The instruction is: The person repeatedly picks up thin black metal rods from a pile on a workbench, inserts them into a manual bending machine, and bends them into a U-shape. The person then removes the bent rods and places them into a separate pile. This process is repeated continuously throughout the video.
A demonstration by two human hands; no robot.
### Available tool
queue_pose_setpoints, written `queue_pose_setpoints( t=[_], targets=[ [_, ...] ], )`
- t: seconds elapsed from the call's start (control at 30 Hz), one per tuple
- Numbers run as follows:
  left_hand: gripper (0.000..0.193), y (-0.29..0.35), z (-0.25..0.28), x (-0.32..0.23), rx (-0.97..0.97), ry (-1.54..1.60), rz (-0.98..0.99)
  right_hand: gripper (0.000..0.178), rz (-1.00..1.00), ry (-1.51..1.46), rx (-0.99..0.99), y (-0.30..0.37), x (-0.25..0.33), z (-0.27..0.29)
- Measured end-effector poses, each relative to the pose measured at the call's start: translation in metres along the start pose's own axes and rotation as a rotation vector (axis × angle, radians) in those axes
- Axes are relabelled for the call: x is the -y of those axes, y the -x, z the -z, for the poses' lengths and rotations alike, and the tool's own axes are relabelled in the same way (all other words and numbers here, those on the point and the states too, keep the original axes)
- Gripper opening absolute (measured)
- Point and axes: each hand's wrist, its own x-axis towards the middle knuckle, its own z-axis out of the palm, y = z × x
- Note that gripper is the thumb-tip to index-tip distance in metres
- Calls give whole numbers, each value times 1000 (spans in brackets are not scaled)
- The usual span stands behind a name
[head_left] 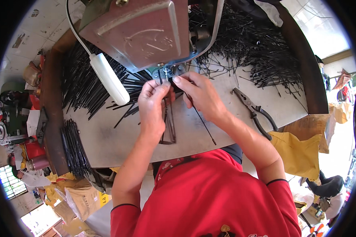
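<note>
Both my hands meet under the head of a pinkish-brown machine point(140, 33), close to its small metal working point point(167, 72). My left hand point(152, 102) is closed, thumb and fingers pinching a thin black bent piece point(173, 128) that hangs down as a narrow loop. My right hand point(203, 94) pinches at the same spot from the other side. A thin black rod point(203, 125) with a thicker tip slants from under its fingers toward the table's front edge. Fingers hide where the pieces meet the machine.
Long black rods point(83, 79) heap on the left, with a bundle point(74, 148) nearer me. Thin black pieces point(261, 51) pile up at the back right. Black-handled pliers point(254, 112) lie right of my hand. A white lamp point(110, 79) hangs at left; a raised brown rim point(304, 59) borders the metal table.
</note>
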Motion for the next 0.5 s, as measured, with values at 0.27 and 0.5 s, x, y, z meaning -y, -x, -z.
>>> queue_pose_setpoints(
  t=[0.27,0.5],
  targets=[
    [20,4,3,4,102,-15,-45,29,3,-210,17,18,-6,0],
    [20,4,-2,-1,86,24,-72,25,10,-187,36,19,-2,2]
  ],
)
